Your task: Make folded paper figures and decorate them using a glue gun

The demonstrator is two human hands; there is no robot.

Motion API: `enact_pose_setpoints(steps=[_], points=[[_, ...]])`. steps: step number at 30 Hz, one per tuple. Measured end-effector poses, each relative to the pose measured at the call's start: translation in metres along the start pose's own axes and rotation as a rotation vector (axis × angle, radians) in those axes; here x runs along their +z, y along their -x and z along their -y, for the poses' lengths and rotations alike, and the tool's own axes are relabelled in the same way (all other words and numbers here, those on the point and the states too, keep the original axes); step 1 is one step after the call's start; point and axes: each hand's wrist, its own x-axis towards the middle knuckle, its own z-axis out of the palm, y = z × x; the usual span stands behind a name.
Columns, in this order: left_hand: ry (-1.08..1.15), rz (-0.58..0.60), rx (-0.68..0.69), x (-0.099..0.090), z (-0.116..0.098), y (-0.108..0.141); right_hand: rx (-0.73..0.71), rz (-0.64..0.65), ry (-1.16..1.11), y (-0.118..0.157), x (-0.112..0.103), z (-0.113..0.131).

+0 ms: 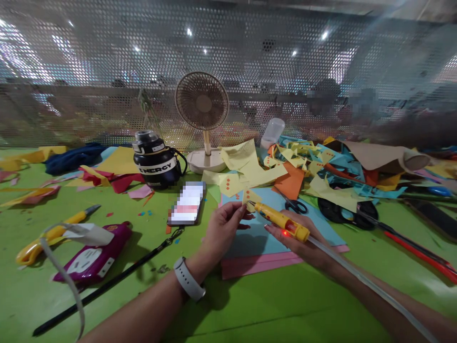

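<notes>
My left hand (223, 228), with a grey watch band at the wrist, pinches a small yellow paper piece (253, 196) with orange diamond marks. My right hand (303, 240) is wrapped around a yellow hot glue gun (282, 220), its metal tip touching or very close to that piece. A red light glows on the gun, and a long translucent strand (357, 271) runs back from it along my forearm. Beneath both hands lie blue sheets (257, 240) over pink ones (262, 267). Another yellow piece with orange diamonds (228, 185) lies just beyond. Scissors (294, 205) rest beside my right hand.
A phone (187, 202), black bottle (155, 162) and fan (203, 102) stand or lie ahead. Paper scraps (314, 157) pile up at right, near a black tape roll (360, 214) and red-black tool (421, 252). At left are a purple power block (94, 257) and yellow-handled tool (53, 233).
</notes>
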Motion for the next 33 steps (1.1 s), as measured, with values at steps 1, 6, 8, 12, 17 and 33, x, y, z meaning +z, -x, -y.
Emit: enact_pose_setpoints(steps=[1, 6, 8, 12, 17, 33], points=[[0.000, 0.001, -0.001, 0.0000, -0.0002, 0.0001, -0.008, 0.011, 0.012, -0.0002, -0.0002, -0.0001], [-0.028, 0.012, 0.011, -0.0011, -0.0004, 0.0013, -0.080, 0.026, 0.108, -0.0019, -0.0003, -0.0003], [-0.039, 0.014, 0.019, -0.0014, -0.0002, 0.0013, -0.087, 0.018, 0.124, -0.0023, -0.0002, 0.0002], [-0.051, 0.009, 0.027, -0.0009, 0.0000, 0.0008, -0.097, 0.018, 0.138, -0.0021, -0.0004, 0.0019], [-0.043, 0.015, 0.041, -0.0008, 0.0015, 0.0006, -0.114, 0.008, 0.174, -0.0016, -0.0007, 0.0015], [-0.060, 0.061, 0.081, -0.0027, 0.0033, 0.0008, -0.096, -0.045, 0.204, -0.0005, 0.0015, -0.0073]])
